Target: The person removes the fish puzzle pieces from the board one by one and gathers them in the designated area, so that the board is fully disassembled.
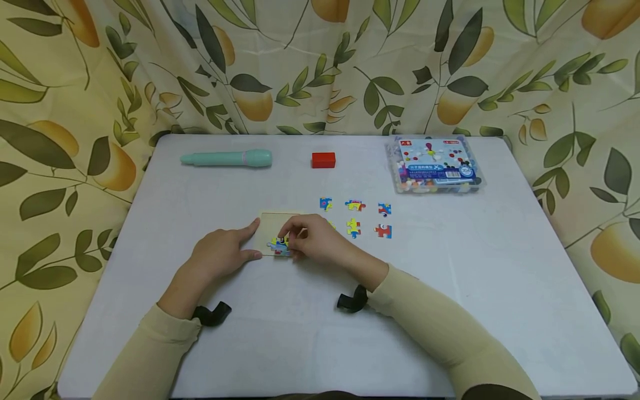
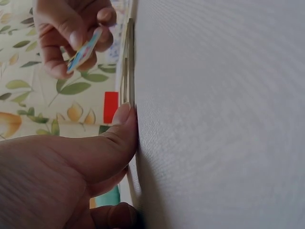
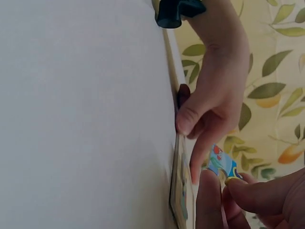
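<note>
A pale square puzzle board (image 1: 270,223) lies on the table, with colourful pieces at its lower part. My left hand (image 1: 220,251) touches the board's left side, thumb at the lower corner and a finger at the upper one; in the left wrist view its thumb (image 2: 107,148) presses the board's edge (image 2: 128,71). Over the board, my right hand (image 1: 315,239) pinches a blue, yellow and red puzzle piece (image 3: 221,162) between thumb and fingers. That piece (image 2: 85,51) is held tilted above the board in the left wrist view. My right fingers partly hide the board in the head view.
Several loose puzzle pieces (image 1: 354,228) lie right of the board, one partly behind my right hand. Farther back are a mint-green pen-shaped object (image 1: 225,159), a red block (image 1: 323,160) and a clear box of coloured beads (image 1: 435,165).
</note>
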### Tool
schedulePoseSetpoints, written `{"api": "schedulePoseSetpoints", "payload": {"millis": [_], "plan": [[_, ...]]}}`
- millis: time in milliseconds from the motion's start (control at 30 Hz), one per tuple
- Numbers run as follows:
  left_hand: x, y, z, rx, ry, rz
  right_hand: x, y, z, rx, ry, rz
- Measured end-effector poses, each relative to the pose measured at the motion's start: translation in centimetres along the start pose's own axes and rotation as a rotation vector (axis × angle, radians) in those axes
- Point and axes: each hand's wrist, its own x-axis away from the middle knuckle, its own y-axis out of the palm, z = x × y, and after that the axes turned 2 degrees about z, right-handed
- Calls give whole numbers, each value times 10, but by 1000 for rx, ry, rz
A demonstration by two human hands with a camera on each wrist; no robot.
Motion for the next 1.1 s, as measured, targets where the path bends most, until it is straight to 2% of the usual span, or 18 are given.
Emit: {"api": "schedulePoseSetpoints", "payload": {"millis": [367,533,767,1100], "plan": [[0,2,2,4,-20,1,31,-38,14,36,144,68],[0,3,0,6,-17,7,40,-49,18,74,197,95],[1,3,-1,-1,-8,6,44,-52,23,92,223,91],[2,1,1,5,-7,10,42,-47,25,210,225,109]]}}
